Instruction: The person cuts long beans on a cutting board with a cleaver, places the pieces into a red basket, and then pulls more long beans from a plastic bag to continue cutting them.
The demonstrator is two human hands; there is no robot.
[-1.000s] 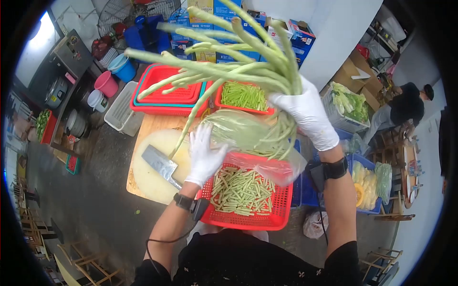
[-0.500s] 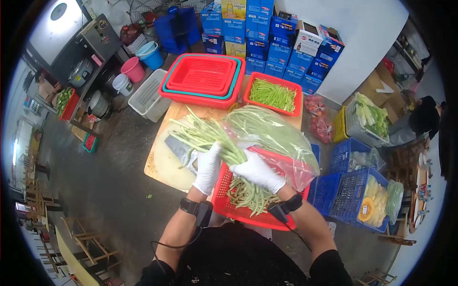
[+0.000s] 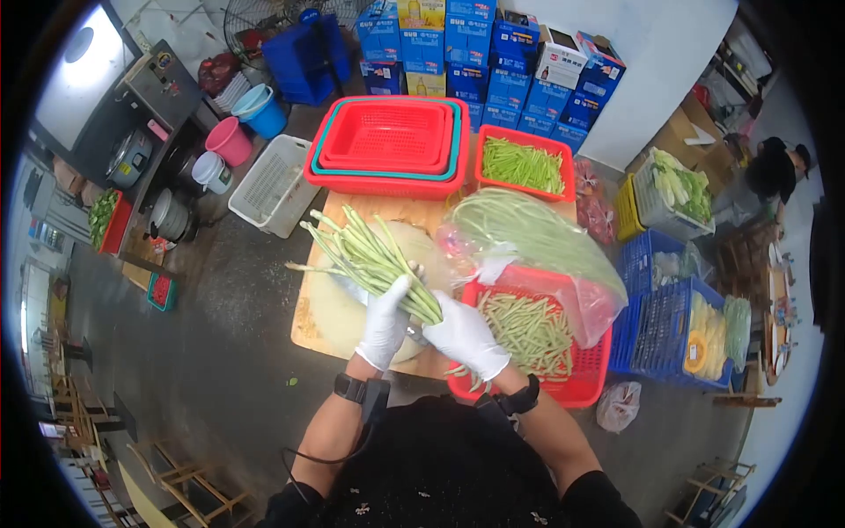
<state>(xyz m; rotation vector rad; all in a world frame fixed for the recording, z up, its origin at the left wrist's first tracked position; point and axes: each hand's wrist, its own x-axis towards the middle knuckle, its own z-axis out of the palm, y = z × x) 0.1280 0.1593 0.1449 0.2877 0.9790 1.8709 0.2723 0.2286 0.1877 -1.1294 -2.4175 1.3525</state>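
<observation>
Both hands wear white gloves. My left hand (image 3: pixel 384 326) is closed round a bundle of long green beans (image 3: pixel 365 255), whose far ends fan out to the upper left. My right hand (image 3: pixel 465 336) is closed on the near end of the same bundle. Beneath the beans lies a round pale cutting board (image 3: pixel 330 308), with a blade partly hidden by the beans and hands. To the right, a red basket (image 3: pixel 594 374) holds cut bean pieces (image 3: pixel 526 330). A clear plastic bag of long beans (image 3: pixel 537 229) rests over its far edge.
Nested red and teal baskets (image 3: pixel 321 172) and a red basket of green stalks (image 3: pixel 523 165) stand at the table's back. Blue crates (image 3: pixel 651 326) are on the right, a white crate (image 3: pixel 273 189) on the left. Another person (image 3: pixel 775 172) is at the far right.
The bean bundle and both hands have moved left relative to the red basket, off its cut pieces and over the board. The view has shifted, and the basket now appears further right.
</observation>
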